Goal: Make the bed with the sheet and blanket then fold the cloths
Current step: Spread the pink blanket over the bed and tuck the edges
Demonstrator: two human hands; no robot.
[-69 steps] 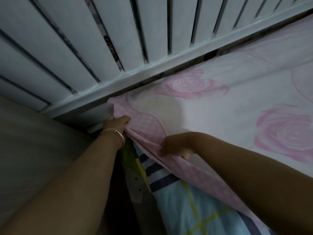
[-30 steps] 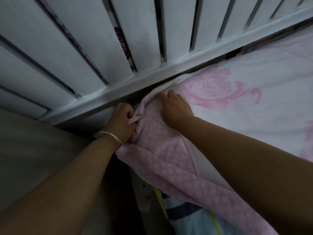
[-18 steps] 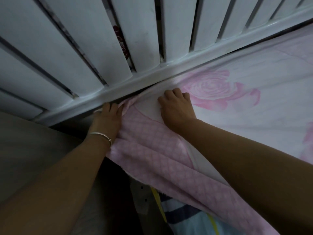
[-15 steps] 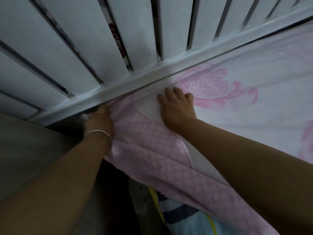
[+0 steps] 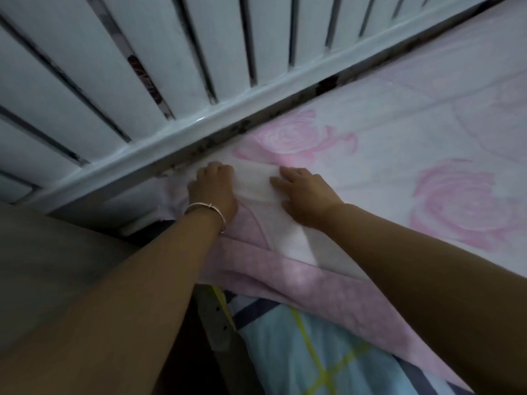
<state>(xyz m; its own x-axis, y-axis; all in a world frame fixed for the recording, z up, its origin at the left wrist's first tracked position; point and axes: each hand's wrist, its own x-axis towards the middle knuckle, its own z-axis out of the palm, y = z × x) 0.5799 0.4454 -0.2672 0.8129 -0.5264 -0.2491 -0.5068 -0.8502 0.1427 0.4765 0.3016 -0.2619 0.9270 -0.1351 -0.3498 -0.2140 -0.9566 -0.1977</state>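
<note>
A white sheet with pink roses (image 5: pixel 399 132) covers the bed top, and its pink quilted border (image 5: pixel 299 280) hangs over the near side. My left hand (image 5: pixel 212 192), a thin bracelet on its wrist, is at the sheet's corner by the headboard, fingers curled down into the cloth. My right hand (image 5: pixel 306 196) lies flat on the sheet just to the right, fingers spread and pressing. A shallow wrinkle runs between the two hands. Under the border shows light blue bedding with navy and yellow stripes (image 5: pixel 308 354).
The white slatted headboard (image 5: pixel 199 67) stands directly behind the hands, with a narrow dark gap (image 5: pixel 328 84) between its lower rail and the mattress. A dull brown surface (image 5: pixel 42 266) fills the left side beside the bed.
My left hand has come up from the corner's outer side onto the bed top and now curls into the sheet. My right hand has slid right. The sheet corner lies flatter.
</note>
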